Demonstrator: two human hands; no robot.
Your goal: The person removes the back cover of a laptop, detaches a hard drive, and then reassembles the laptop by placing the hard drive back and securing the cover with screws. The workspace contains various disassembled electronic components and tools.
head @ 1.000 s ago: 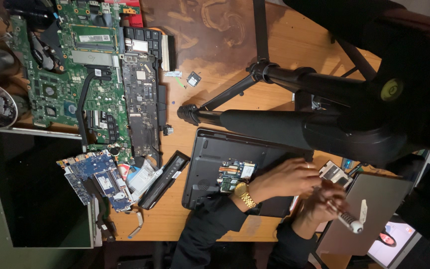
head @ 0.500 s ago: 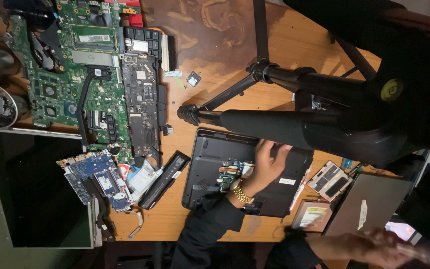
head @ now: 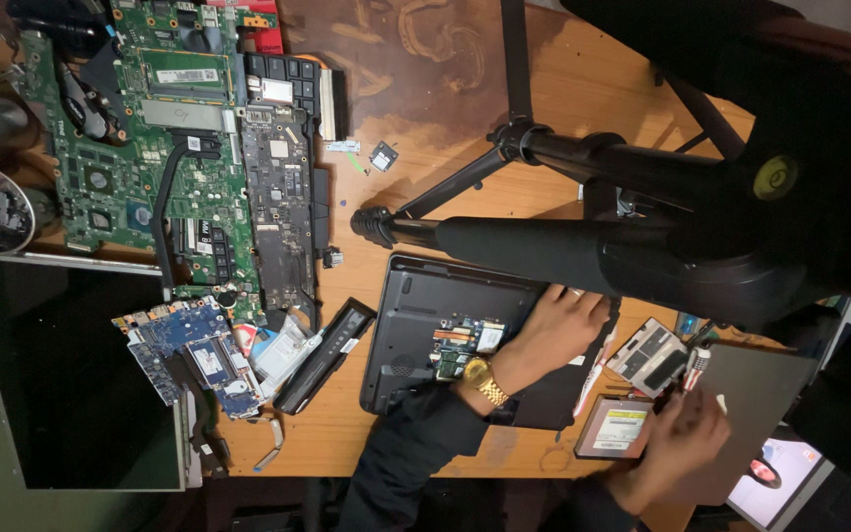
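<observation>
A black laptop base [head: 425,315] lies bottom side up at the table's near edge, with a small circuit board [head: 460,340] exposed in an opening. My left hand [head: 558,325], a gold watch on its wrist, rests flat on the base's right part with fingers spread. My right hand [head: 687,433] is blurred, to the right of the base. It grips a thin screwdriver [head: 696,363] with a red and white handle. It hovers beside a flat silver optical drive [head: 615,429] and a small grey drive [head: 650,355].
A black tripod [head: 563,236] stretches over the table above the laptop. Green motherboards [head: 179,148] fill the far left, with a dark screen panel [head: 61,374], blue boards [head: 194,350] and a black battery [head: 325,355] nearer. A grey lid [head: 755,394] lies right.
My left hand slid from beside the right hand up onto the laptop base. My right hand swung out to the far right, then came back near the optical drive.
</observation>
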